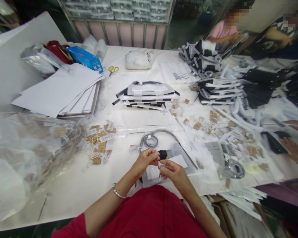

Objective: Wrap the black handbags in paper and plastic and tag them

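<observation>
At the table's near edge my left hand (146, 161) is closed, thumb and fingertips pinching a thin pale strip (159, 165). Facing it, my right hand (173, 171) also pinches, holding a thin tan piece (167, 158) that looks like a hang tag seen edge-on. Both hands hover over a grey, plastic-wrapped bag (175, 150) lying flat, its long curved handle arching away from me. On the bag a grey coiled strap (151, 141) lies beyond my left hand. A small black piece (163, 154) shows just behind my fingertips; its kind is unclear.
Loose hang tags (99, 142) lie left, with more (208, 122) at right. Stacked wrapped bags (149, 94) stand ahead. White sheets (62, 87), a blue box (85, 59) and yellow-handled scissors (113, 69) are further left. A co-worker's hands (291, 145) work at right.
</observation>
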Tool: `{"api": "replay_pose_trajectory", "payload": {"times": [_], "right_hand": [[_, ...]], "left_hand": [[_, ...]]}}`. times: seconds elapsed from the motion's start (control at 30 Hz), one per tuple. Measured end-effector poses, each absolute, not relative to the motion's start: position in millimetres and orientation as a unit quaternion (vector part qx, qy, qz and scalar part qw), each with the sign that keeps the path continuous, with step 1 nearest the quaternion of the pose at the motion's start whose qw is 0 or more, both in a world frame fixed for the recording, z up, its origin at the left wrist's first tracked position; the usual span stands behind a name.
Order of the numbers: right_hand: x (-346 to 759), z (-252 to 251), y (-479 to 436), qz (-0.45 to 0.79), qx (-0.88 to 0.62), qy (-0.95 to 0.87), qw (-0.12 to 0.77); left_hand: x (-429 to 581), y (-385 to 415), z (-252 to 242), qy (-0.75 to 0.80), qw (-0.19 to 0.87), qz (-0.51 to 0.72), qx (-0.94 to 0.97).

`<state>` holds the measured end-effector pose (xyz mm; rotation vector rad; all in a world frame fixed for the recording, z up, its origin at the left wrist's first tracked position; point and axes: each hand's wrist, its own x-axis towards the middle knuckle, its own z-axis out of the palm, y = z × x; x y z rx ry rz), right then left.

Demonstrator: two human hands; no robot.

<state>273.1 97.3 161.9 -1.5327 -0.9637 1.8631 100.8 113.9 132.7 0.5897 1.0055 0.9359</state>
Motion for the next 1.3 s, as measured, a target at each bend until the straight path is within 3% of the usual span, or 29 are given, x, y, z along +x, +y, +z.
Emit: {"api": "replay_pose_trajectory", "payload": {"times": [0.4,0.63,0.7,0.87,1.07,1.3], "right_hand": [[286,135,90,0.649,-0.611,-0.367,0.265],[298,133,85,0.615,-0.637,-0.347,0.309],[305,133,85,0.591,-0.653,-0.344,0.325],[311,127,91,0.583,-0.663,-0.285,0.373],[274,110,116,0.598,-0.59,-0.315,0.442],[237,89,158,0.441,-0.566,-0.542,0.438]], "left_hand": [[77,146,113,0.606,0.595,0.403,0.341],[141,219,168,0.413,0.699,0.43,0.395],[138,230,166,0.424,0.647,0.406,0.486],[82,225,110,0.653,0.329,0.196,0.653],[58,207,69,0.694,0.27,0.107,0.659],[80,209,52,0.71,0.217,0.075,0.666]]}}
